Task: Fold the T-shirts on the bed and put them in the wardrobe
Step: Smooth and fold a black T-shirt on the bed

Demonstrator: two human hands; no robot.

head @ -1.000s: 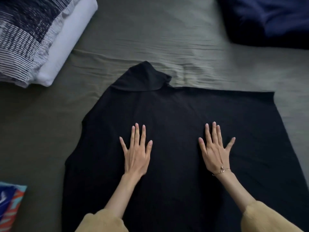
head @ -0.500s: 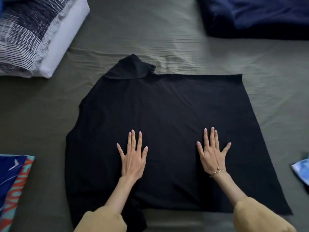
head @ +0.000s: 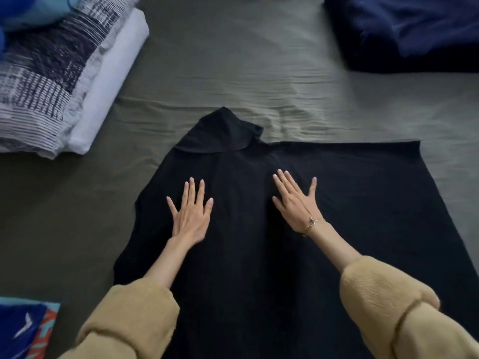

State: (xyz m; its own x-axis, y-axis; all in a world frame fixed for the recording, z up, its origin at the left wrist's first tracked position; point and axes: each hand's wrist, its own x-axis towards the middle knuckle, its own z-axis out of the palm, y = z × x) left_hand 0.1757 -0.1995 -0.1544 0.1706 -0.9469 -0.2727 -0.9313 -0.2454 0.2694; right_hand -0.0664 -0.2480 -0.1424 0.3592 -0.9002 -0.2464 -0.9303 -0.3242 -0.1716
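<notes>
Nearest to me are my two fuzzy tan sleeves (head: 134, 317), and at the lower left corner lies a blue garment with orange and turquoise print (head: 24, 330).

Between the sleeves spreads the black cotton T-shirt (head: 337, 203). It lies flat on the olive-green bed sheet (head: 259, 73); one folded part makes a point at the far left, and a straight edge runs along the far right.

I judge that the risk here is in the smoothing. If I push forward too hard, the thin cloth can slide on the sheet or bunch under my palms, and then the next fold will be crooked. The sheet beyond the shirt already has ripples, so it can also move together with the shirt.

My left hand (head: 190, 216) rests palm down on the left half of the shirt, with straight, slightly spread fingers (head: 193, 190). My right hand (head: 294, 200), which wears a thin bracelet, is also flat on the cloth, turned a little to the left, thumb held wide. Neither hand pinches anything.

Farther away, a stack of folded striped and white bedding (head: 64, 81) is at the left, and a dark navy blanket (head: 404, 29) at the far right. The wardrobe is not in view.
</notes>
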